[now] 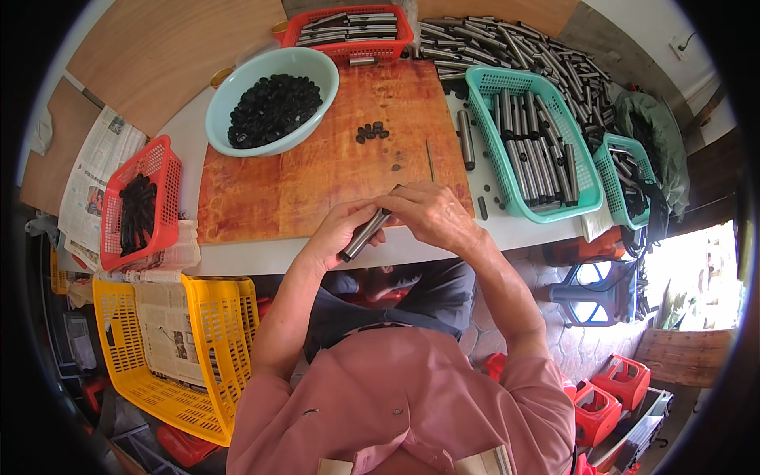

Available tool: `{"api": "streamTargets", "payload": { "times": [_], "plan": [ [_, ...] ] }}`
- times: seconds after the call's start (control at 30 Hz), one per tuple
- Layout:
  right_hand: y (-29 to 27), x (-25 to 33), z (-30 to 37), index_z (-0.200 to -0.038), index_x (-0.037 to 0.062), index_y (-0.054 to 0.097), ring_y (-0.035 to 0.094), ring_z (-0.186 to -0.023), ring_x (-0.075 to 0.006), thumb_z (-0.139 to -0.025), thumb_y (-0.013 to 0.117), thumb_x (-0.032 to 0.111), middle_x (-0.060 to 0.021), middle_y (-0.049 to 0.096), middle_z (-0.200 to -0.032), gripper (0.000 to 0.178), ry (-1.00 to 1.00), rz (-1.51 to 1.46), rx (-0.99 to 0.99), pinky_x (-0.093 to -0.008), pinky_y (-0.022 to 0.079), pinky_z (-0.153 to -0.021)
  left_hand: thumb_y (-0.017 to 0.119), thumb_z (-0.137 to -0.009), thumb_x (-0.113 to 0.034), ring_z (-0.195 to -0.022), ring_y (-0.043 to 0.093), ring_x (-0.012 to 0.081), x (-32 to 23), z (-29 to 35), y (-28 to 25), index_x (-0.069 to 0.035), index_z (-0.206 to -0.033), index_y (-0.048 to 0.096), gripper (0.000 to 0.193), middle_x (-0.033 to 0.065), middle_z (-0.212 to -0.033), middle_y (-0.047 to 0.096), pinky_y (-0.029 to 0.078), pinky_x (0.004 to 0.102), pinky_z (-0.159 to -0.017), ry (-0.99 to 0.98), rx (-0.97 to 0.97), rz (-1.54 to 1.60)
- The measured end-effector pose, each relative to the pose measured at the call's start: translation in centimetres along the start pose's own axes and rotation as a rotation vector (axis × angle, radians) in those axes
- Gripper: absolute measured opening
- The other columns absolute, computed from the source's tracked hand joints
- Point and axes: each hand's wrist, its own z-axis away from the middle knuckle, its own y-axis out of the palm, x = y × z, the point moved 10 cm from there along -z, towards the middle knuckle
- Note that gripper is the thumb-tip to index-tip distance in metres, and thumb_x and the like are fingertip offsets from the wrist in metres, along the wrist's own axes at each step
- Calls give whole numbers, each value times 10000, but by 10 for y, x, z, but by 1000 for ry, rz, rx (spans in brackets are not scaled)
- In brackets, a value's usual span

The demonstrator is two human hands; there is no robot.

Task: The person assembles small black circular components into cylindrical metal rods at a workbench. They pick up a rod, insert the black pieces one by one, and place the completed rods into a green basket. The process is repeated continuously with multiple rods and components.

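A short silver-and-black metal tube (362,240) lies slantwise in my hands at the front edge of the wooden board. My left hand (342,225) wraps its near part, the fingers curled beneath it. At the far end, my right hand (434,212) closes over the tube with its fingers bent; whether a small part is pinched there is hidden. Beyond my hands, several small black plugs (372,132) sit in a cluster on the board (277,194). A thin rod (430,161) lies just past my right hand, and another metal tube (465,140) lies at the board's right edge.
A pale teal bowl (215,119) holds many black plugs. Green baskets (518,202) (621,142) and a red basket (348,52) hold tubes; a tube pile (514,47) lies behind. Leftward are a red basket (168,194) of black parts and a yellow crate (207,317).
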Motion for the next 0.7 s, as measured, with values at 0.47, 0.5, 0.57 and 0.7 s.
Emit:
{"api": "streamTargets", "payload": {
  "times": [0.47,0.5,0.57,0.7],
  "plan": [
    [9,-6,5,-1231,81,688,713,-857,-309,-780,735,-31,-111,728,-925,468,106,-221,-55,-413,564,-735,601,-1047,-197,-746,695,145,-5,2,6,4,-1221,656,272,104,-1032,737,544,264,-641,25,-32,-237],
    [8,-8,5,-1233,83,688,714,-859,-308,-779,730,-38,-110,727,-921,472,125,-236,-56,-410,565,-733,603,-1043,-182,-744,694,143,-5,3,6,3,-1218,657,261,104,-1029,736,538,262,-632,15,-37,-244],
    [6,-14,8,-1226,76,691,712,-847,-296,-788,731,-35,-118,728,-963,454,160,-221,-93,-404,567,-725,607,-1035,-160,-731,682,136,-7,4,4,9,-1233,655,264,98,-1021,733,528,260,-629,39,-65,-197],
    [-3,-24,13,-1206,61,686,708,-854,-309,-815,733,14,-140,712,-1091,397,263,-238,-174,-411,572,-750,617,-1031,-147,-697,635,111,-17,9,7,23,-1285,636,306,75,-1004,720,504,255,-629,125,-92,-241]
  ]
}}
